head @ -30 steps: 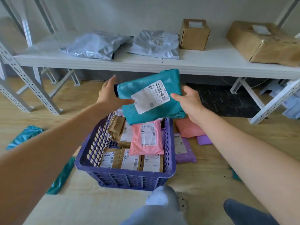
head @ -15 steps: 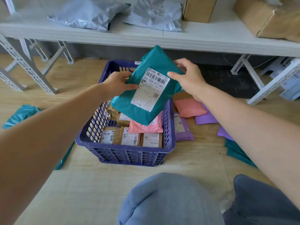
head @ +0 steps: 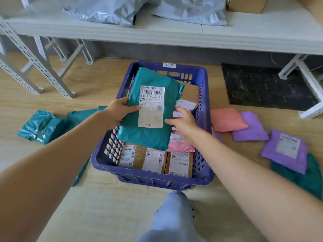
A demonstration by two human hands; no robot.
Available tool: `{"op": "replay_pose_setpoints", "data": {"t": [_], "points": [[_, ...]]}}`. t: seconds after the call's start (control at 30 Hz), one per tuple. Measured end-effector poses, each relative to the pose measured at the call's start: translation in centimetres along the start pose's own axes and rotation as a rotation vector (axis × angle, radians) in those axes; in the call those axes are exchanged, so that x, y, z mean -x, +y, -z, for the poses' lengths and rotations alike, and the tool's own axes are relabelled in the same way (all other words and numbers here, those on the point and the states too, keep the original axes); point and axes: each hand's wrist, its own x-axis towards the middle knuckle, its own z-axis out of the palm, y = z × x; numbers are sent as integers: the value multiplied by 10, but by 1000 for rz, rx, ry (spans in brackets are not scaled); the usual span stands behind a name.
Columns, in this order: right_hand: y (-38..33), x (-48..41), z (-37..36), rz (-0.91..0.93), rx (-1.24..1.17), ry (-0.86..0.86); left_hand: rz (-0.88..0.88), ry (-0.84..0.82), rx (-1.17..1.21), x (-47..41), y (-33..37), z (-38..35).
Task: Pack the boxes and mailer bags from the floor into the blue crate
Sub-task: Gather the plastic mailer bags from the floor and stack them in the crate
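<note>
The fingers of the left hand curl under the nine o'clock edge of a glossy teal plastic mailer bag. The thumb presses flat on its top face beside the white rectangular shipping label, so this hand is clamped on the bag. The right hand sits at the bag's three o'clock edge, fingers straight and spread apart, their tips touching the bag's side without closing round it.

The bag is soft, puffy and wrinkled. It is held lengthwise over the open top of the blue plastic crate with perforated walls, its barcode end toward twelve o'clock.

Inside the crate, three brown cardboard boxes with white labels stand in a row along the six o'clock wall. A smooth pink mailer bag lies partly under the teal one at about four o'clock. A flat brown cardboard face shows at one o'clock.

On the pale wood-grain floor at three o'clock from the crate lies a plump salmon mailer bag, touching a matte purple mailer bag. Farther out, a labelled purple mailer bag rests on a dark teal bag. At nine o'clock lie crumpled shiny teal bags. A rough black mat lies at two o'clock. At twelve o'clock, a white shelf board carries crinkled silver-grey mailer bags.
</note>
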Motion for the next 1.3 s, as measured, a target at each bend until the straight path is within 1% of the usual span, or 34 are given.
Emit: {"op": "replay_pose_setpoints", "data": {"t": [0.1, 0.27, 0.37, 0.43, 0.53, 0.6, 0.7, 0.77, 0.83, 0.93, 1.03, 1.17, 1.23, 1.3], "points": [[19, -20, -19, -78, -56, -24, 28, 82, -145, -25, -21, 3], [40, -45, -38, -167, -198, -64, -17, 225, -439, -55, -35, -8], [47, -57, -40, -174, -201, -52, -8, 231, -637, -70, -43, -17], [52, -65, -41, -174, -177, -57, -31, 220, -718, -79, -52, -23], [59, -76, -42, -170, -100, -75, -113, 179, -862, -81, -59, -31], [62, -79, -45, -155, 1, -94, -81, 137, -966, -80, -61, -33], [65, -80, -47, -128, 128, -121, 2, 87, -1026, -81, -70, -33], [66, -81, -47, -108, 217, -129, 8, 56, -1034, -80, -77, -34], [65, -81, -46, -111, 284, -145, -25, 43, -1083, -80, -82, -39], [58, -80, -44, -125, 328, -172, -37, 72, -1235, -83, -76, -46], [43, -70, -37, -99, 367, -198, -105, 111, -1404, -86, -60, -48], [16, -49, -9, -27, 334, -168, -196, 162, -1425, -72, -28, -56], [1, -39, 11, 35, 256, -102, -290, 193, -1367, -57, -4, -70], [-13, -30, 35, 68, 160, -25, -397, 235, -1248, -42, 20, -91]]}}
